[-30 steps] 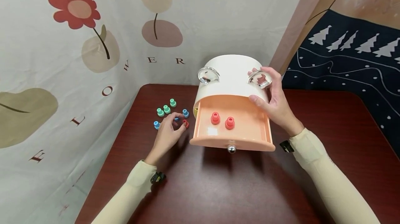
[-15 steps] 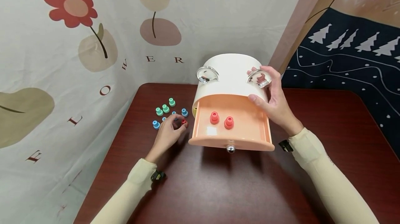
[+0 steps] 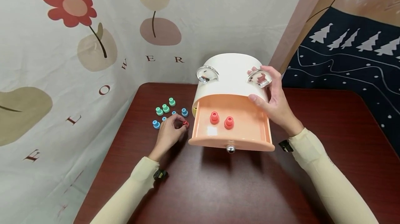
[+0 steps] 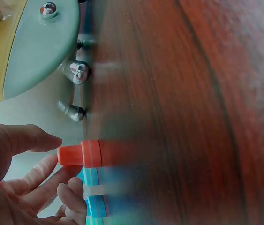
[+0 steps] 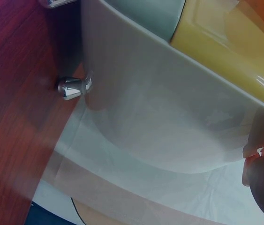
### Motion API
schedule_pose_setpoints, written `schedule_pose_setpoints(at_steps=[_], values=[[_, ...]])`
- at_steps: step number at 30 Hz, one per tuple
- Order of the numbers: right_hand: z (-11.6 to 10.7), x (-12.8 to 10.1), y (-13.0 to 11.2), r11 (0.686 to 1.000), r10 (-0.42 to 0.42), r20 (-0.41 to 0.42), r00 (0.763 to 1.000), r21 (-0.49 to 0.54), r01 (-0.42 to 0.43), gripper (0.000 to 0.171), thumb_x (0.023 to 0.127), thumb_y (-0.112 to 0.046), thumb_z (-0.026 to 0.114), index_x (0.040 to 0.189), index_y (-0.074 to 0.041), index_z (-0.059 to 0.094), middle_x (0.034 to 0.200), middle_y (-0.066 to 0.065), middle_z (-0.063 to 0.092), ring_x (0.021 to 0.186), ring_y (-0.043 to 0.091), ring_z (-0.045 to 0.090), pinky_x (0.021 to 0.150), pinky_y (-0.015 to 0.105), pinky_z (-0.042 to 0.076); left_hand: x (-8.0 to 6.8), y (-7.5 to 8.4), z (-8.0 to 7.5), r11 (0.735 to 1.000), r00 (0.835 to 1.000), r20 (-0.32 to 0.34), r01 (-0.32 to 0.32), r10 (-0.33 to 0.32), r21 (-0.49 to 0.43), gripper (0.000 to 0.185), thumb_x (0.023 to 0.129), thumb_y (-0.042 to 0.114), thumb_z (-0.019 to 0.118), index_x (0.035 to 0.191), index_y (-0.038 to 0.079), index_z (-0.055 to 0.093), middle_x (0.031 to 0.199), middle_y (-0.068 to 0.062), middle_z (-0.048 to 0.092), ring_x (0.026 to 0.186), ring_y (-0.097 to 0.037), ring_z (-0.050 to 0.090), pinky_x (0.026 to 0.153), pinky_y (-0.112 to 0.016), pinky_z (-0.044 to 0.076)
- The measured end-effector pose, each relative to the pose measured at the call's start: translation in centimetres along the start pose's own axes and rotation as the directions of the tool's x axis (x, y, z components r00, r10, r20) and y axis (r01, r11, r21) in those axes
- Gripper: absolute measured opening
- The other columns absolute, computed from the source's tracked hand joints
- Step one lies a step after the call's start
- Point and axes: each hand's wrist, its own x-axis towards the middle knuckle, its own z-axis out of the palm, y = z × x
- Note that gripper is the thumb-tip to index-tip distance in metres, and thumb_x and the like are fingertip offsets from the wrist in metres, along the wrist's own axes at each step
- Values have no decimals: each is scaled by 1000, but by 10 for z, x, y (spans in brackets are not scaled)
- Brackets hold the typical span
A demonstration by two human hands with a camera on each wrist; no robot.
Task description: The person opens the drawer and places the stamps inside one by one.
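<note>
A white oval drawer box (image 3: 231, 69) stands on the dark red table (image 3: 218, 189). Its orange drawer (image 3: 231, 143) is pulled out, with two red pegs (image 3: 214, 117) (image 3: 229, 122) standing inside. My left hand (image 3: 180, 122) is left of the drawer and pinches a red peg (image 3: 186, 124) that stands on the table. In the left wrist view my thumb and a finger close on that red peg (image 4: 82, 153). My right hand (image 3: 262, 88) grips the box's right top corner, fingers over a silver ring handle (image 3: 259, 78), thumb on the front edge.
Several green pegs (image 3: 165, 108) and blue pegs (image 3: 185, 112) stand in a cluster just beyond my left hand. A second ring handle (image 3: 207, 74) sits on the box top, a silver knob (image 3: 230, 148) on the drawer front. A flower-print cloth (image 3: 78, 43) hangs behind.
My left hand's fingers have closed in on the red peg beside the drawer. The right hand and the box have stayed put.
</note>
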Motion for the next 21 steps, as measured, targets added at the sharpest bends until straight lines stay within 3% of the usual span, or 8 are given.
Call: schedule_pose_setpoints(at_steps=[2, 5, 9, 13, 15, 21], values=[[0, 1, 0, 1000, -6, 5, 1000, -1, 6, 81, 93, -2, 69, 161, -3, 25, 160, 16, 51, 153, 31, 40, 125, 39, 30, -4, 10, -4, 1000, 1000, 0, -13, 13, -25, 16, 88, 21, 89, 98, 24, 76, 88, 7, 75, 70, -16, 63, 63, -36, 49], [-1, 0, 1, 1000, -4, 2, 1000, 2, 4, 80, 93, -3, 70, 161, -3, 26, 159, 15, 52, 152, 32, 41, 125, 41, 30, -6, 10, -4, 1000, 1000, 1, -12, 12, -19, 16, 87, 19, 89, 94, 24, 77, 86, 7, 75, 69, -15, 64, 62, -35, 49], [-1, 0, 1, 1000, -9, -6, 1000, 2, 9, 81, 93, -3, 71, 161, -3, 27, 157, 17, 53, 151, 34, 41, 125, 43, 29, 1, -12, 5, 999, 1000, 0, -10, 10, 40, 20, 85, 22, 92, 90, 30, 74, 82, 14, 72, 69, -10, 65, 63, -36, 49], [-1, 0, 0, 1000, -28, -2, 1000, 1, 28, 81, 96, -10, 72, 161, -2, 25, 157, 18, 53, 151, 34, 42, 126, 43, 29, 1, -11, 4, 997, 998, -3, -62, 62, 46, 21, 84, 19, 92, 89, 29, 75, 81, 13, 73, 68, -11, 65, 62, -35, 48], [-1, 1, 0, 1000, -26, -4, 1000, 11, 26, 80, 97, -11, 73, 161, -3, 26, 156, 18, 53, 151, 32, 42, 126, 41, 29, -3, 0, -1, 996, 997, -1, -83, 83, 27, 19, 84, 15, 91, 89, 25, 76, 82, 10, 74, 69, -13, 65, 62, -35, 47], [-1, 0, 0, 1000, -20, 3, 1000, 9, 20, 80, 95, -8, 72, 161, -4, 26, 156, 17, 53, 151, 33, 42, 127, 44, 28, -24, 56, -28, 997, 997, 20, -71, 72, -17, 13, 88, 7, 88, 93, 14, 78, 87, 3, 77, 75, -17, 66, 69, -34, 49]])
